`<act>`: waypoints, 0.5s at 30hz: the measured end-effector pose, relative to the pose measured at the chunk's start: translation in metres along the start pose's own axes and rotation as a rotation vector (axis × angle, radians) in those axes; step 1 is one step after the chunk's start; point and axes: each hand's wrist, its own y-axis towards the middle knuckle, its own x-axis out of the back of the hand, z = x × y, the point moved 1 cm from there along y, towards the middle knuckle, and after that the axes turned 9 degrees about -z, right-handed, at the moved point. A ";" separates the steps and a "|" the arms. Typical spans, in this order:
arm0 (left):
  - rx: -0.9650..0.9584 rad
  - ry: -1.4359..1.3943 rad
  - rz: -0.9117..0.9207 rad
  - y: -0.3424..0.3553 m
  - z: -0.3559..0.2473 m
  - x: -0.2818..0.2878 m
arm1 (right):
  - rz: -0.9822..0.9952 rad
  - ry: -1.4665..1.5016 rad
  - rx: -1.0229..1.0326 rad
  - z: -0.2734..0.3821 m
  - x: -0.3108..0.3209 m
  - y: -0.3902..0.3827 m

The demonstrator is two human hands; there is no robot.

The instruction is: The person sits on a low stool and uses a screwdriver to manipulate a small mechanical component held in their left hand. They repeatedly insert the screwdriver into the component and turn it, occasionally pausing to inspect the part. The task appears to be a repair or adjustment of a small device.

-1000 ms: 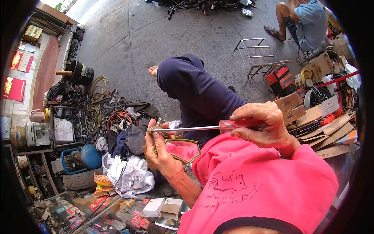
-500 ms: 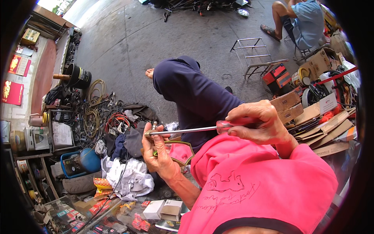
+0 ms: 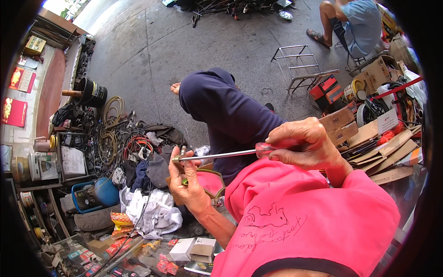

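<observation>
Pink cloth of the person's shirt [image 3: 304, 221] fills the lower right of the view, and both bare hands work just above it. The right hand [image 3: 302, 147] is raised level with the shirt's upper edge, wrist bent, fingers curled fully round the clear red handle of a long screwdriver [image 3: 221, 154]. Only the handle's front end shows past the knuckles. Its steel shaft runs nearly level, leftward from that fist, to the left hand [image 3: 187, 184].

The left hand comes up from below the shaft, forearm rising out of the shirt's left side, palm turned toward the person. Its fingertips are pinched shut on a small metal part [image 3: 182, 151] right at the screwdriver's tip; what the part is, is too small to tell. Below the shaft, against the left palm, sits a green-rimmed piece [image 3: 214, 182] with a pink inside; whether the hand grips it or merely rests against it cannot be told.

Behind the screwdriver lies the person's knee in dark blue trousers [image 3: 226, 111], a bare foot beyond it on the concrete. Left of the left hand lie a heap of rags [image 3: 152, 210], coiled cables [image 3: 113, 134] and a blue canister [image 3: 104, 191]. Right of the right hand are stacked flattened cardboard boxes [image 3: 374, 147].
</observation>
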 end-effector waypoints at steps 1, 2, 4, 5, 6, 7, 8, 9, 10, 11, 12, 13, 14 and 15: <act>-0.040 0.066 -0.009 -0.001 0.000 0.000 | -0.004 -0.009 -0.003 0.001 0.000 0.000; -0.080 0.131 -0.018 -0.001 0.000 0.000 | -0.013 -0.052 0.029 0.001 -0.001 -0.001; -0.074 0.222 -0.014 0.000 -0.005 0.000 | -0.030 -0.141 0.091 0.001 -0.004 -0.004; -0.072 0.268 -0.012 0.000 -0.007 0.000 | -0.009 -0.194 0.121 0.003 -0.004 -0.005; -0.054 0.242 -0.018 0.000 -0.006 0.000 | 0.014 -0.246 0.148 0.006 -0.004 -0.005; -0.037 0.215 -0.024 0.001 -0.004 0.000 | 0.037 -0.298 0.175 0.009 -0.004 -0.005; -0.020 0.188 -0.029 0.001 -0.003 0.001 | 0.034 -0.286 0.182 0.009 -0.006 -0.006; -0.025 0.214 -0.037 0.002 -0.003 0.001 | 0.029 -0.203 0.115 0.006 -0.008 -0.007; -0.030 0.239 -0.045 0.001 -0.003 0.001 | 0.025 -0.121 0.049 0.003 -0.010 -0.008; -0.035 0.264 -0.052 0.000 -0.004 0.002 | 0.020 -0.038 -0.017 0.002 -0.011 -0.008; -0.074 0.281 -0.071 -0.001 0.000 0.004 | 0.063 -0.027 -0.137 0.003 -0.009 -0.007; -0.111 0.268 -0.076 -0.001 0.004 0.006 | 0.088 0.040 -0.250 -0.003 -0.009 -0.008; -0.127 0.281 -0.070 0.000 0.006 0.009 | 0.083 0.161 -0.389 -0.005 -0.012 -0.008; -0.137 0.294 -0.058 0.000 0.007 0.009 | 0.076 0.279 -0.533 -0.006 -0.013 -0.010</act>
